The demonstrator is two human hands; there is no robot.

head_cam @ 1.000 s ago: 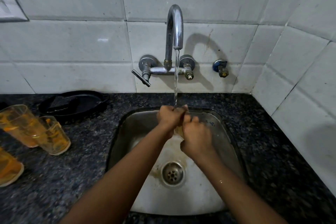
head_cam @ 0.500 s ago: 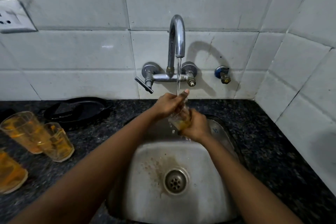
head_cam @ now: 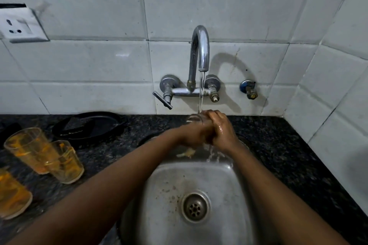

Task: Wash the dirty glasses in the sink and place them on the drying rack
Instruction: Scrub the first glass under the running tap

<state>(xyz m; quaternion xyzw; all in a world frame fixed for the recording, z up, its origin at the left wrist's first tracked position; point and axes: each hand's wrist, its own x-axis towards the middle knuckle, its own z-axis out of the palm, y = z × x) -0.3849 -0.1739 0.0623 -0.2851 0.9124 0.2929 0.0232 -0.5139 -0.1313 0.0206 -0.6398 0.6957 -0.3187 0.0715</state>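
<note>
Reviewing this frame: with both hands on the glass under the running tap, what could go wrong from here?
1. The glass is wet and held high above the steel sink by the left hand and right hand; a slipped grip could drop and chip it.
2. Three dirty glasses stand close together on the counter near the left forearm; a backward sweep might knock them.
3. Splash from the tap may wet the counter; the wall socket looks well clear.
</note>
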